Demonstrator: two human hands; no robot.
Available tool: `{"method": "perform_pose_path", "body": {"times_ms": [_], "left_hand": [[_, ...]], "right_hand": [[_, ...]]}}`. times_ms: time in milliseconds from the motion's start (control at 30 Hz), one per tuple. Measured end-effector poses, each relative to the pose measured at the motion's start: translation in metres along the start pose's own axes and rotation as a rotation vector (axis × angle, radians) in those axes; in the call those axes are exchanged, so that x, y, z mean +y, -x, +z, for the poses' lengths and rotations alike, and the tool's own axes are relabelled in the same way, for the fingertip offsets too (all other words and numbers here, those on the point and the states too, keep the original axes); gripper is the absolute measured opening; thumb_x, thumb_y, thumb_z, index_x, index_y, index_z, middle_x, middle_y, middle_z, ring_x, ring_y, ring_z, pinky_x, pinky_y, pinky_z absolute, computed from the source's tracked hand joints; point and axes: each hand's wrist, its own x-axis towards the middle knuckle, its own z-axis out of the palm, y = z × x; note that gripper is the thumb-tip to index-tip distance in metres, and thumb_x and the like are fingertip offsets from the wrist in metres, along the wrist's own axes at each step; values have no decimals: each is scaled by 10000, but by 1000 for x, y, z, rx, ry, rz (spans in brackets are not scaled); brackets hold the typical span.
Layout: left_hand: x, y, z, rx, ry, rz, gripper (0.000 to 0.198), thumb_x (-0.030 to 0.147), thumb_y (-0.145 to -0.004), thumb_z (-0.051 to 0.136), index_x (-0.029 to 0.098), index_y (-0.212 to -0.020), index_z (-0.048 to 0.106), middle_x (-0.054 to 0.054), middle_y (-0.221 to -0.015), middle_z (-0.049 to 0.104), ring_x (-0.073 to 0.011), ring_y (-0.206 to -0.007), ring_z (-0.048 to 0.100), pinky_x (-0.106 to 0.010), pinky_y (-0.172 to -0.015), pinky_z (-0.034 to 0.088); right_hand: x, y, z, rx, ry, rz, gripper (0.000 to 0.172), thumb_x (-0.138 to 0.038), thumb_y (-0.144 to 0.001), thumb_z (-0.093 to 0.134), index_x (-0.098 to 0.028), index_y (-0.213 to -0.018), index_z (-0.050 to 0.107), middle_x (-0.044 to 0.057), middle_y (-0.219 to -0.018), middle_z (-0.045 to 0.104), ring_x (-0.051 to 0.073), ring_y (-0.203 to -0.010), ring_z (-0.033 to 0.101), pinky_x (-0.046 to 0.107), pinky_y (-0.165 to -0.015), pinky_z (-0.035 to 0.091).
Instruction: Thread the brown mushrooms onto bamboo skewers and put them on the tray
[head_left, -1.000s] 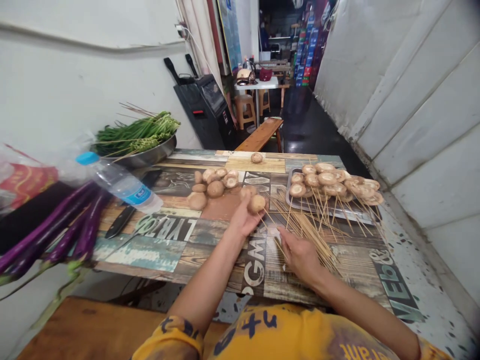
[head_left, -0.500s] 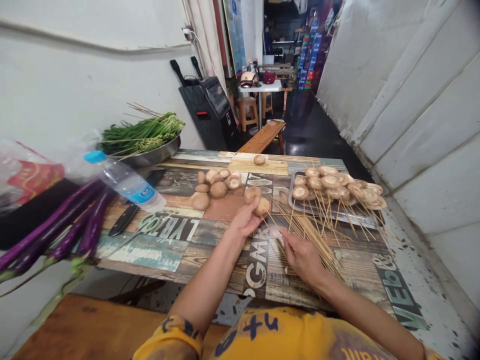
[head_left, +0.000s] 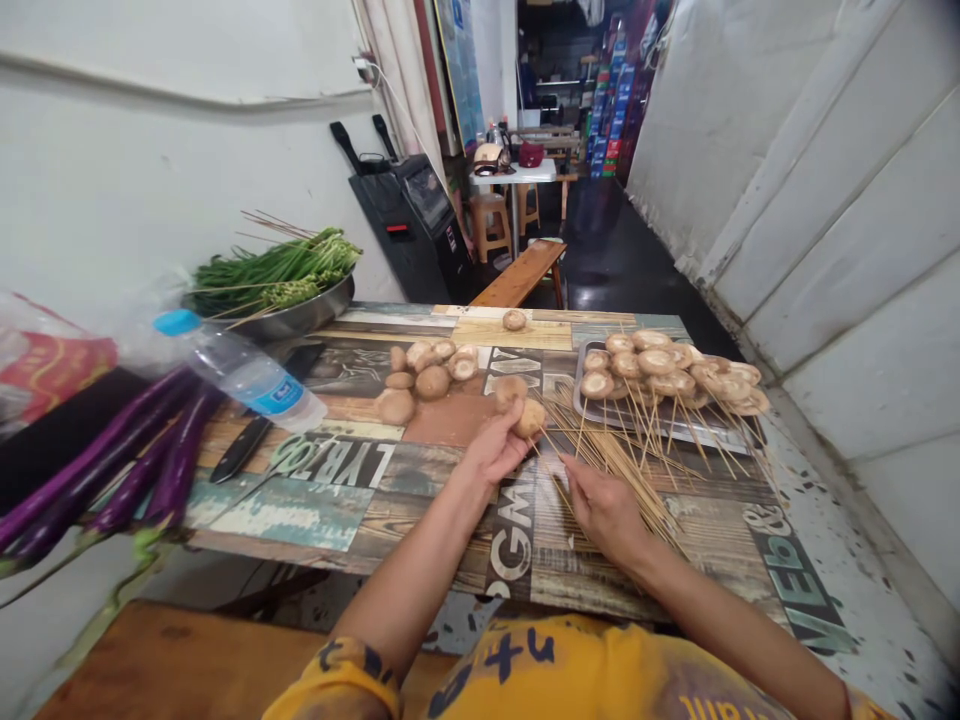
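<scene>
My left hand (head_left: pixel 491 450) is raised over the printed wood-pattern tabletop (head_left: pixel 442 420), holding two shiitake mushrooms (head_left: pixel 521 405) in its fingertips. My right hand (head_left: pixel 604 515) rests on a loose pile of bamboo skewers (head_left: pixel 622 475), its fingers pinching what looks like one skewer (head_left: pixel 559 482). Just beyond stands a metal tray (head_left: pixel 660 432) of skewered mushrooms, their sticks fanning toward me. Several loose mushrooms (head_left: pixel 424 370) lie left of my hands, and a single one (head_left: pixel 514 320) sits near the far edge.
On the table's left lie a water bottle (head_left: pixel 244 375) and a black-handled knife (head_left: pixel 240 450). Purple eggplants (head_left: pixel 127 470) and a metal bowl of green chives (head_left: pixel 277 275) are further left. A white wall runs along the right side, and a wooden bench (head_left: pixel 521 275) stands beyond the table.
My left hand has shifted slightly right and toward the skewers with its two mushrooms. The right hand stays on the pile, and the view has moved only slightly.
</scene>
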Motion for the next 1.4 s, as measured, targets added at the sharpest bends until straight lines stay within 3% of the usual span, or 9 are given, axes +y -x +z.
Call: {"method": "perform_pose_path", "body": {"times_ms": [267,433,600,667,767,867,1033,1233,1400], "left_hand": [[-5,4,7,-16,-4,59,42,126,-846,600,94,-849,628,-92,-843,672,-147,-726,652,-271,-675,564],[-2,5,5,-49,-16,31,84,133,-864,574,75,-850,633,-108,-844,676,-150,-732,658,-259,-671,564],[2,4,2,-113,-28,-23,111,180,-860,598,75,-851,635,-107,-837,674,-139,-731,656,-244,-680,560],[2,5,3,-121,-35,-23,100,183,-845,620,84,-854,635,-102,-836,676,-139,-726,657,-248,-682,560],[0,6,6,-126,-37,-15,89,174,-831,635,86,-839,634,-101,-830,680,-147,-725,661,-260,-692,562],[-2,7,7,-140,-34,2,68,158,-830,632,90,-833,631,-95,-822,679,-146,-730,660,-259,-708,561],[2,10,10,-122,-15,-16,105,201,-871,577,111,-850,627,-84,-843,677,-153,-757,662,-266,-721,556],[10,13,16,-58,72,108,502,532,-924,381,108,-940,650,-108,-850,680,-193,-767,665,-306,-677,560],[4,11,17,12,80,260,415,446,-940,420,101,-921,650,-97,-871,692,-159,-786,667,-254,-706,545]], "right_hand": [[1,-1,2,-1,-72,63,337,-164,-918,396,-142,-1115,669,104,-842,747,202,-690,703,307,-689,579],[-5,-7,-5,-21,-343,234,304,-247,-906,452,-155,-1043,707,109,-939,744,212,-782,703,329,-719,573],[-9,-15,-15,-204,-707,528,368,-385,-920,465,-132,-1037,704,-18,-475,586,119,-388,521,216,-378,416],[-9,-14,-13,-128,-627,469,337,-356,-909,478,-144,-1014,718,21,-579,659,147,-492,607,240,-455,486],[-6,-7,-6,31,-355,257,303,-263,-890,476,-169,-1039,722,100,-891,743,217,-778,704,321,-706,573],[-4,-1,0,70,-210,163,335,-217,-895,448,-154,-1102,704,120,-907,748,233,-770,714,343,-725,584],[-6,-9,-8,0,-423,283,315,-276,-902,473,-166,-1053,726,94,-983,745,227,-865,713,342,-788,581],[-8,-18,-17,-78,-565,457,315,-341,-871,511,-182,-1015,743,72,-952,752,221,-852,707,328,-746,581],[-10,-16,-11,-112,-570,437,331,-348,-870,499,-168,-1005,742,74,-889,758,223,-796,713,340,-710,585]]}}
